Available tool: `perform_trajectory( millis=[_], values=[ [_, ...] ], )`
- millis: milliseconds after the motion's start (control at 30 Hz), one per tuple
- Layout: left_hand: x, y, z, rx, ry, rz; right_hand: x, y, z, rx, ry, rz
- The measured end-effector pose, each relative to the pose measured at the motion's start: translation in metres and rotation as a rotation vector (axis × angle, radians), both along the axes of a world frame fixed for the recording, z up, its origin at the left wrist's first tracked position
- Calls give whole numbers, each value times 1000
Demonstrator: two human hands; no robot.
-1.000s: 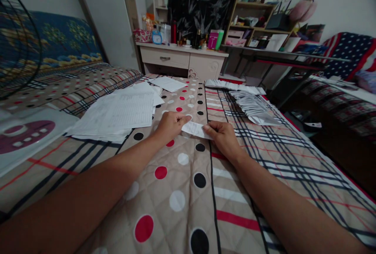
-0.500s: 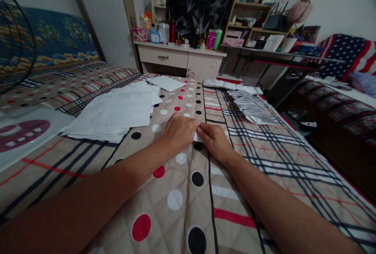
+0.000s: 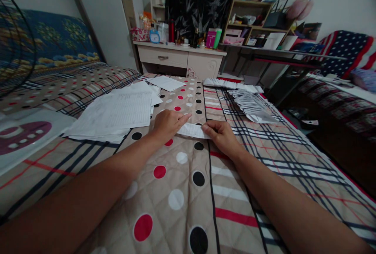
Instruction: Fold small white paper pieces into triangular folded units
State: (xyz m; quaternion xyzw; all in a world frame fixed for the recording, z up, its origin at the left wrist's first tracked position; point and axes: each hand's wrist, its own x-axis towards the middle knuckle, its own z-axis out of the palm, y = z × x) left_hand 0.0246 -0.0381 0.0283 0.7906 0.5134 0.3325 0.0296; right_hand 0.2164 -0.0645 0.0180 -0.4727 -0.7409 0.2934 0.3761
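Observation:
A small white strip of paper point(image 3: 192, 129) lies on the quilted bed cover point(image 3: 182, 191) in front of me. My left hand point(image 3: 167, 124) presses on its left end with the forefinger stretched along the top edge. My right hand point(image 3: 221, 136) pinches its right end between thumb and fingers. Both forearms reach forward over the cover.
A loose pile of white printed sheets point(image 3: 117, 113) lies to the left, and a fanned row of folded white papers point(image 3: 249, 105) to the right. A white dresser point(image 3: 179, 58) with bottles and a shelf unit point(image 3: 255, 22) stand behind. A fan grille point(image 3: 14, 42) is at far left.
My hands came together over the paper strip half a second ago, hiding most of it. They have moved apart again, and the strip lies stretched between them.

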Motion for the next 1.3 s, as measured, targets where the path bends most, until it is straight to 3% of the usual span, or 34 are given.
perform_trajectory(
  millis=[133,300,400,567,700,800,1000,1100,1300],
  values=[
    [-8,7,-2,-4,-81,58,6,4,-2,-59,110,-47],
    [-18,13,-7,20,-283,201,15,9,2,-178,446,-238],
    [-9,10,-12,-29,-416,-19,12,7,6,-302,601,-198],
    [10,2,-18,-299,-734,-501,5,2,11,-435,635,-80],
    [11,2,-14,-331,-871,-602,6,3,12,-472,586,-67],
    [10,0,-11,-419,-908,-576,8,2,12,-433,523,-62],
    [9,-4,-7,-598,-1134,-374,6,-2,15,-347,466,37],
    [9,-2,-7,-638,-1187,-332,5,-2,14,-347,492,49],
    [12,3,-15,-632,-991,-250,4,3,3,-283,467,-69]
  ],
)
